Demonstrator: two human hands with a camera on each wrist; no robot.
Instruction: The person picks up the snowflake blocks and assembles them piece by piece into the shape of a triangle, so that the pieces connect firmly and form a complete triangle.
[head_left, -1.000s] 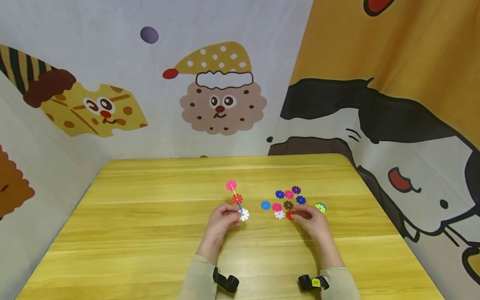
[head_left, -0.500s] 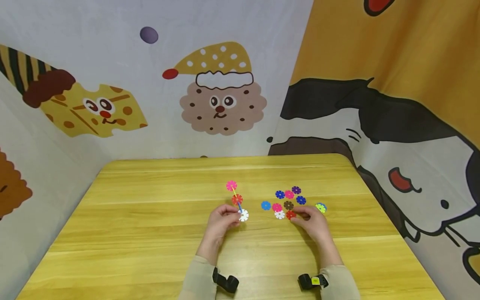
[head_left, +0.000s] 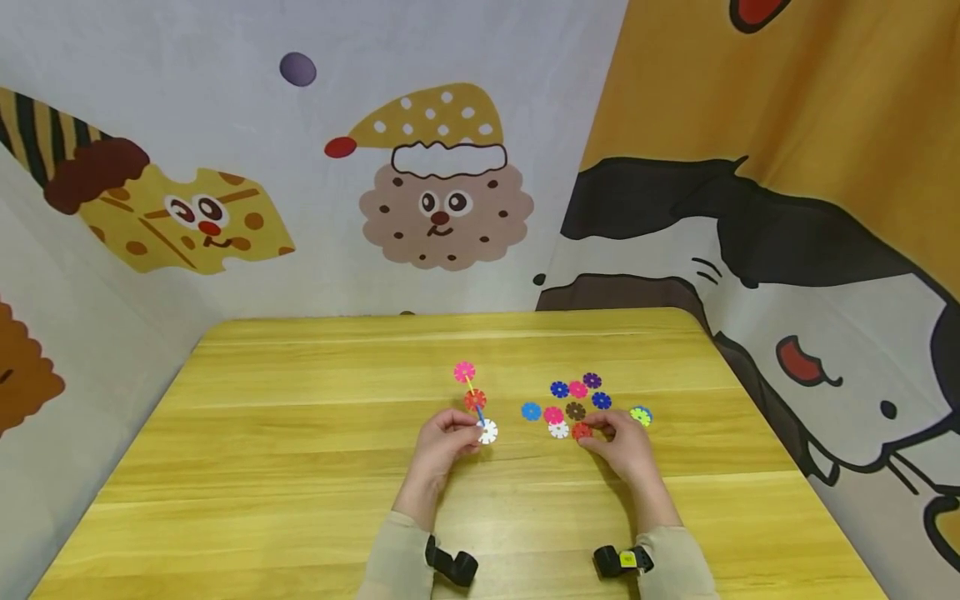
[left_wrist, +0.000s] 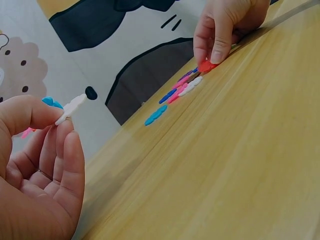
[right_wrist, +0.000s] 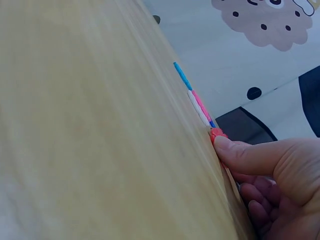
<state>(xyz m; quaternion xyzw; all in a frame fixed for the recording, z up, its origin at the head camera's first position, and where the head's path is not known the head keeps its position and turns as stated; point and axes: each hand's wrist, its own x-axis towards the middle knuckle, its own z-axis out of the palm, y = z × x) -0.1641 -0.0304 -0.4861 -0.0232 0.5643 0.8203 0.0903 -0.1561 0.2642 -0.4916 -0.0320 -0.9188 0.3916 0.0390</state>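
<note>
My left hand (head_left: 447, 442) pinches a white notched snowflake disc (head_left: 488, 432) between thumb and forefinger, seen edge-on in the left wrist view. A chain runs up from that disc: a blue disc (head_left: 480, 414) on edge, a red disc (head_left: 476, 400), a yellow one on edge and a pink disc (head_left: 464, 372) at the far end. My right hand (head_left: 627, 446) has thumb and forefinger on a loose red snowflake disc (right_wrist: 217, 134), which is tipped up from the table in the right wrist view. The other right fingers curl beneath the palm.
Loose discs lie left of and beyond my right hand: a white disc (head_left: 558, 429), a light blue disc (head_left: 531, 411), a brown disc (head_left: 575, 411) and several pink, blue and purple ones. A yellow-green disc (head_left: 641, 416) lies right of it on the wooden table (head_left: 300, 467).
My right fingers have shifted slightly left and closed on the red disc, which now sits tilted. The left hand stays in place, its chain dipping a little.
</note>
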